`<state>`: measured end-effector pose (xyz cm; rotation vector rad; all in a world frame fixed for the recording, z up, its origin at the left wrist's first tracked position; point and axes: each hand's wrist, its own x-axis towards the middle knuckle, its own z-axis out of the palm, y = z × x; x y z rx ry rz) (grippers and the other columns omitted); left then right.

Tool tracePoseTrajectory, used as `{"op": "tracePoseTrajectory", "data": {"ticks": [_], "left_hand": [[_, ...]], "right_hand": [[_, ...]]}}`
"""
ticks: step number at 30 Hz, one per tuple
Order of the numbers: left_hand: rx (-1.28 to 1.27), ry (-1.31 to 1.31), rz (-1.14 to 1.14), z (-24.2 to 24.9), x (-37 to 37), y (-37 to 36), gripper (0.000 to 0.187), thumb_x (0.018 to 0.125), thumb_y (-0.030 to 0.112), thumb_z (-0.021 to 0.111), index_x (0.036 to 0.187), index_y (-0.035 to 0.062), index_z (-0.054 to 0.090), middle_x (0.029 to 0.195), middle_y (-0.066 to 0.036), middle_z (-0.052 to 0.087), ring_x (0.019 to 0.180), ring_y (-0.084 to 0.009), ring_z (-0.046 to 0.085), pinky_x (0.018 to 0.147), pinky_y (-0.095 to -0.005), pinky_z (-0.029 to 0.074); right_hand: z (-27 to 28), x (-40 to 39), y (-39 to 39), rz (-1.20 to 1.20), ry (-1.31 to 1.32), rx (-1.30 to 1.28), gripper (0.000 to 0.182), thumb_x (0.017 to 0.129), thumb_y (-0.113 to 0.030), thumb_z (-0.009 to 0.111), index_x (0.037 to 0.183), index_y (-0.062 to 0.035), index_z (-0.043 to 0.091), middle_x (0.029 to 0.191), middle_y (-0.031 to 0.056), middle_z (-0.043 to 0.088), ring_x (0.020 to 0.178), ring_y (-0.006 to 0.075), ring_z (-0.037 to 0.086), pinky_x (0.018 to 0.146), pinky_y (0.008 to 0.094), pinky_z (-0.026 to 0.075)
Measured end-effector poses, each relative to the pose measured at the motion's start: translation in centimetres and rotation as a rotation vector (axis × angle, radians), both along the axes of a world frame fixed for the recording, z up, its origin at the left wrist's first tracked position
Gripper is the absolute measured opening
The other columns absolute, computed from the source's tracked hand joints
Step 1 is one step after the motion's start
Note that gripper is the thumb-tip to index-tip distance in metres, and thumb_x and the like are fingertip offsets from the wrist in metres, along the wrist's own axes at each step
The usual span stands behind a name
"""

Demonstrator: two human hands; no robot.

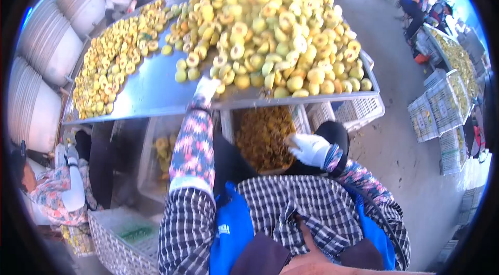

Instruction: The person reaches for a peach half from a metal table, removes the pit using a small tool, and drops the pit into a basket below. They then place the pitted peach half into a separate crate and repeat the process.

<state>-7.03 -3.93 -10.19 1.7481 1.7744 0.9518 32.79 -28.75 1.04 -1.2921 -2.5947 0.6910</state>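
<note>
**Gloved hands at the fruit table**

Centre frame, the left hand [206,88] reaches the table [150,90] edge beside heaped yellow fruit [275,30]; its grip can't be told. Lower right, the right hand [310,149] hangs loosely curled, empty, over the crate of pits [262,137].

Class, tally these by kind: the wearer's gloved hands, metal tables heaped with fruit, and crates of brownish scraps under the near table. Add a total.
Gloved hands: 2, left hand, right hand
Fruit tables: 2, near table, far table
Scrap crate: 1
Total: 5
</note>
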Motion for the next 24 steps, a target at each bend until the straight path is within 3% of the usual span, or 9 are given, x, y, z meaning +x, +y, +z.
{"op": "tracePoseTrajectory", "data": {"ticks": [1, 2, 4, 6, 8, 10, 12, 15, 24], "left_hand": [[-0.169, -0.315, -0.044, 6.1, 2.1, -4.1, 0.049, 0.077, 0.034, 0.069, 0.107, -0.0034, 0.061, 0.092, -0.014, 0.068, 0.068, -0.0219, 0.066, 0.056, -0.0332, 0.053], [-0.3, -0.435, 0.086, 6.2, 1.6, -4.1, 0.039, 0.08, 0.034, 0.067, 0.101, 0.0019, 0.063, 0.082, -0.007, 0.066, 0.059, -0.0149, 0.06, 0.048, -0.0282, 0.048], [-0.195, -0.78, 0.219, 10.3, 2.7, -6.5, 0.031, 0.081, 0.03, 0.064, 0.105, 0.0096, 0.06, 0.087, -0.002, 0.065, 0.066, -0.0108, 0.059, 0.049, -0.0239, 0.045], [-0.179, -1.246, 0.134, 11.8, 2.5, -7.6, 0.03, 0.079, 0.015, 0.059, 0.108, 0.007, 0.06, 0.098, -0.005, 0.064, 0.091, -0.0176, 0.062, 0.074, -0.036, 0.053], [-0.152, -1.622, -0.185, 12.6, 4.4, -9.3, 0.032, 0.079, 0.011, 0.057, 0.11, 0.0026, 0.058, 0.105, -0.009, 0.063, 0.103, -0.0252, 0.06, 0.09, -0.0454, 0.051], [-0.08, -1.732, -0.242, 14.8, 9.0, -11.9, 0.034, 0.077, 0.006, 0.056, 0.111, 0.0021, 0.057, 0.114, -0.014, 0.061, 0.111, -0.0334, 0.058, 0.099, -0.0449, 0.049], [-0.02, -1.733, -0.327, 15.4, 12.9, -13.9, 0.029, 0.083, 0.013, 0.06, 0.111, 0.0041, 0.057, 0.112, -0.013, 0.062, 0.107, -0.0326, 0.059, 0.094, -0.0444, 0.051], [-0.115, -1.857, -0.219, 15.1, 16.3, -14.4, 0.039, 0.092, 0.043, 0.059, 0.108, 0.0075, 0.057, 0.109, -0.011, 0.062, 0.102, -0.0297, 0.061, 0.087, -0.0441, 0.054], [-0.019, -1.705, -0.138, 16.1, 19.9, -16.2, 0.047, 0.095, 0.046, 0.054, 0.111, 0.0016, 0.052, 0.113, -0.016, 0.06, 0.101, -0.027, 0.061, 0.09, -0.0377, 0.051]], "right_hand": [[0.8, -0.2, 0.2, -0.027, -0.045, -0.034, 0.038, 0.09, -0.024, 0.057, 0.121, -0.0038, 0.051, 0.096, 0.0191, 0.065, 0.089, 0.0363, 0.063, 0.077, 0.0425, 0.052], [1.2, -0.3, 0.4, -0.057, -0.085, -0.075, 0.042, 0.091, -0.023, 0.056, 0.127, -0.0042, 0.048, 0.101, 0.0192, 0.065, 0.093, 0.0361, 0.063, 0.08, 0.0419, 0.051], [0.9, -0.2, 1.2, -0.038, 0.096, -0.173, 0.049, 0.093, -0.021, 0.054, 0.137, -0.0054, 0.039, 0.109, 0.0191, 0.065, 0.101, 0.0353, 0.063, 0.087, 0.0401, 0.05], [-0.8, -0.1, 2.4, -0.003, 0.284, -0.138, 0.047, 0.093, -0.023, 0.052, 0.135, -0.0068, 0.036, 0.11, 0.0218, 0.064, 0.099, 0.039, 0.062, 0.083, 0.0437, 0.05], [1.0, -1.5, 3.0, -0.026, 0.335, -0.093, 0.047, 0.092, -0.022, 0.055, 0.132, -0.0048, 0.039, 0.107, 0.022, 0.064, 0.098, 0.0401, 0.062, 0.083, 0.0446, 0.05], [2.5, -3.0, 3.8, -0.093, 0.409, 0.114, 0.04, 0.089, -0.02, 0.06, 0.123, -0.0025, 0.047, 0.092, 0.0245, 0.065, 0.086, 0.0415, 0.063, 0.074, 0.0454, 0.051], [4.6, -4.6, 4.4, -0.148, 0.517, 0.23, 0.038, 0.089, -0.02, 0.061, 0.12, -0.001, 0.049, 0.084, 0.0243, 0.064, 0.08, 0.0414, 0.063, 0.068, 0.0451, 0.051], [6.3, -6.2, 5.2, -0.169, 0.6, 0.292, 0.032, 0.091, -0.019, 0.06, 0.114, -0.0007, 0.048, 0.079, 0.0238, 0.063, 0.076, 0.0415, 0.063, 0.063, 0.0458, 0.05], [5.7, -6.8, 5.2, -0.26, 0.409, 0.338, 0.03, 0.092, -0.024, 0.058, 0.108, -0.0024, 0.046, 0.074, 0.0238, 0.062, 0.068, 0.0407, 0.063, 0.058, 0.0463, 0.05]]}}
